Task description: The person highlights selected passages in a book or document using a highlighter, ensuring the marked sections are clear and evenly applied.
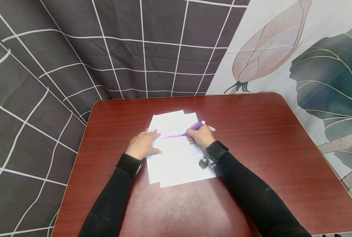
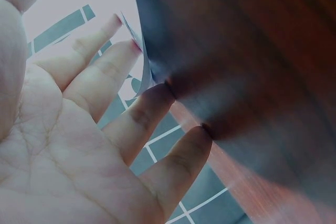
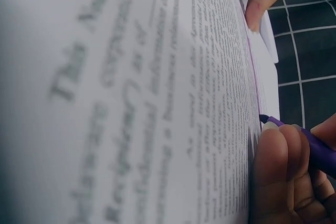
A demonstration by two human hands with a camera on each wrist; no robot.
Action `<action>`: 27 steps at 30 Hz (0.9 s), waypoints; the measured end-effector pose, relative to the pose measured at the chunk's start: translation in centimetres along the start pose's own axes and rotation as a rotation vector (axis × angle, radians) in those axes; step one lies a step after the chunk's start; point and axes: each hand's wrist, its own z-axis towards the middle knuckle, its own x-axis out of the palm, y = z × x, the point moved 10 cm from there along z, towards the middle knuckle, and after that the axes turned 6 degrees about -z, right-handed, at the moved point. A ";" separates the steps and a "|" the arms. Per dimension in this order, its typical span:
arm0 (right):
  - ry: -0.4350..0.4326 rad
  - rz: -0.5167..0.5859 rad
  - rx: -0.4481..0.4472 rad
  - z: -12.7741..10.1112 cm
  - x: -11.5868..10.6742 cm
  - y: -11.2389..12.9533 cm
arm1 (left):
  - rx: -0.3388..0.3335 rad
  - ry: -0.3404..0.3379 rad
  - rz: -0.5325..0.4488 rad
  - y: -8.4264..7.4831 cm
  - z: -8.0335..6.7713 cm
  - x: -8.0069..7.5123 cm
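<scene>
Two or more overlapping sheets of printed paper (image 1: 176, 168) lie on the table. My right hand (image 1: 202, 135) pinches a purple marker (image 1: 197, 125), its dark tip touching the top sheet in the right wrist view. A purple line (image 1: 173, 136) runs across the page, leftward from that tip. Spread along the papers' left edge, my left hand (image 1: 143, 144) has its fingers extended; in the left wrist view some fingertips touch the paper's edge and others the tabletop. A small whitish cylinder (image 1: 212, 128) shows just beyond the right hand; whether the hand holds it is unclear.
The red-brown wooden table (image 1: 267, 138) has rounded corners. A dark cloth with a white grid (image 1: 161, 56) hangs behind it and on the left. A pale floral cloth (image 1: 270, 49) hangs at the right. Black bands (image 1: 217, 150) hold the wrist cameras.
</scene>
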 end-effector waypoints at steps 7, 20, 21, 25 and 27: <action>-0.022 -0.035 0.010 0.0 -0.6 -0.3 | 0.001 0.003 -0.003 -0.1 -0.2 -0.1; -0.019 -0.035 0.031 0.2 -1.0 -0.6 | 0.002 0.000 0.010 -0.1 -0.2 -0.2; -0.021 -0.032 0.035 0.2 -1.1 -0.7 | 0.000 0.002 0.008 -0.1 -0.2 -0.2; -0.031 -0.015 0.038 0.3 -1.4 -1.0 | -0.003 0.002 0.008 0.0 -0.2 -0.1; -0.033 -0.009 0.035 0.3 -1.5 -1.1 | -0.002 0.000 0.006 0.0 -0.2 0.0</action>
